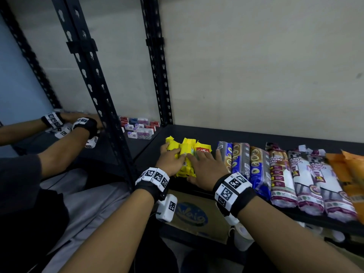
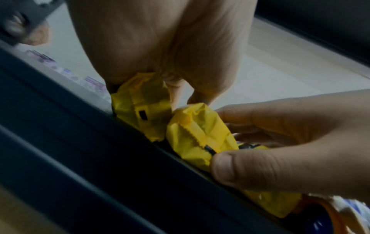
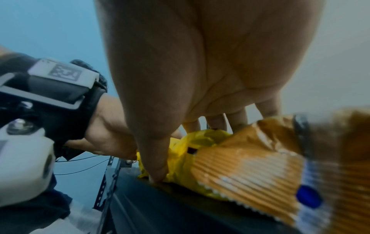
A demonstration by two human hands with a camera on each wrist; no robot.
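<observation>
The person works at a black shelf (image 1: 256, 137) and appears to be arranging the yellow packets (image 1: 186, 149) at its left end, close beside the upright post (image 1: 156, 75). The packets lie flat and side by side, with their long sides pointing to the wall, and their near ends reach the front edge of the shelf. The left hand (image 1: 171, 157) has its fingers curled around the outermost packet on the left. It holds this one from the side and, it seems, stops it from sliding toward the post. The right hand (image 1: 206, 167) lies over the packets further right. In the left wrist view its thumb presses against the near end of one packet while the fingers come over the top, so this hand also holds a packet in a loose pinch and is not spread wide. Probably the two hands push the packets together from both sides to make a tight, straight row. Just to the right, touching or almost touching the last yellow packet, lie the blue and brown rolls (image 1: 242, 158). After them come the rolls of drawstring bags (image 1: 295, 174) and some orange packets (image 1: 352, 170), all laid in the same direction, and the yellow row is likely meant to match them. Beyond the post, on the neighbouring shelf, stand small boxes (image 1: 137, 127), well apart from the work.
</observation>
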